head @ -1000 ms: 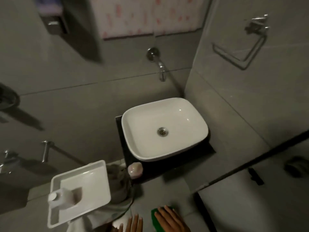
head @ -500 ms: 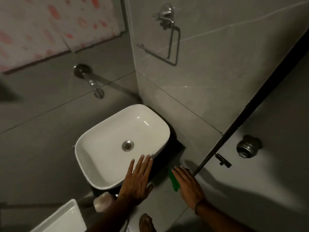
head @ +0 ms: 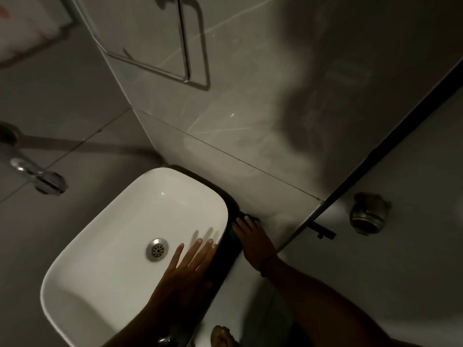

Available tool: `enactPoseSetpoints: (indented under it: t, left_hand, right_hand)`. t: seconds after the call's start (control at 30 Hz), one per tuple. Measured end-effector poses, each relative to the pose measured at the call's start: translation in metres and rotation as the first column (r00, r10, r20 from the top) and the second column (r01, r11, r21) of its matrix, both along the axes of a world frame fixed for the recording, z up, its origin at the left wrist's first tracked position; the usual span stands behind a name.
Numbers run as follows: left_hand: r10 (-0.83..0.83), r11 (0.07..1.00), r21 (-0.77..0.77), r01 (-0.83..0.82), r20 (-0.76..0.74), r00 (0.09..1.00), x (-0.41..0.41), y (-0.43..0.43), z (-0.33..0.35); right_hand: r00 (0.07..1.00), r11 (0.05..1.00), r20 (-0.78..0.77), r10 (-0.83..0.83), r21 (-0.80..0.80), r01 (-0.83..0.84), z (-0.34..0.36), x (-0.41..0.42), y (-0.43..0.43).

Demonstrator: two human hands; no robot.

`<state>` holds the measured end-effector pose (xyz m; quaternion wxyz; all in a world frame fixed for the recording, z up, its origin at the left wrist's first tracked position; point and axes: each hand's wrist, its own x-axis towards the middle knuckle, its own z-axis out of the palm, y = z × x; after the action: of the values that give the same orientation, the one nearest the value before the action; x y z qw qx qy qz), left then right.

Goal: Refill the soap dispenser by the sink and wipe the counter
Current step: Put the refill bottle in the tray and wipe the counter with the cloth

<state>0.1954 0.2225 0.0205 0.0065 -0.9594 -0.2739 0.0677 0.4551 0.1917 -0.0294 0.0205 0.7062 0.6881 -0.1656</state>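
From the left I see one tap (head: 37, 176) on the wall, then one white basin (head: 120, 236) with its drain (head: 157, 249) in the middle. My left hand (head: 186, 269) lies flat across the basin's right rim, fingers spread, its grip wide open and holding nothing. Next comes the dark strip of tabletop (head: 223, 259), a narrow band running away from me between basin and side wall. My right hand (head: 253, 242) presses on it at the far end, grip flattened over one green cloth (head: 236, 227) (mostly hidden under the fingers). So the strip's unwiped length lies back toward me from that grip, I judge, and the right hand is the nearer one. I count no soap dispenser in view.
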Motion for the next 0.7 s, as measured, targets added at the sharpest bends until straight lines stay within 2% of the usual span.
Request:
enactPoseSetpoints:
  t: [0.1,0.27,0.4,0.5,0.57,0.7]
  left_hand:
    - [0.020,1.000,-0.009,-0.019,0.047,0.999,0.000,0.001,-0.003]
    - [0.028,1.000,0.006,-0.029,0.071,0.997,-0.001,0.000,-0.007]
    - [0.027,1.000,-0.008,-0.027,0.069,0.997,-0.003,0.000,-0.004]
    - [0.050,0.996,-0.072,-0.045,0.069,0.996,-0.005,-0.001,-0.003]
    - [0.069,0.991,-0.120,-0.059,0.074,0.995,-0.007,0.000,-0.003]
    - [0.112,0.957,-0.279,-0.075,0.117,0.987,-0.014,0.001,-0.005]
  right_hand:
    - [1.000,1.000,0.004,-0.024,0.007,0.024,-0.012,-0.005,0.003]
    - [0.999,0.997,-0.028,0.040,0.073,-0.037,-0.018,-0.011,0.013]
    - [0.968,0.962,-0.072,0.240,0.153,-0.227,-0.036,-0.012,-0.009]
    - [0.936,0.928,-0.036,0.350,0.152,-0.342,-0.039,0.000,-0.025]
    - [0.945,0.932,-0.022,0.326,0.172,-0.318,-0.036,0.010,-0.013]
    - [0.989,0.979,-0.025,0.142,0.151,-0.137,-0.024,0.003,0.011]
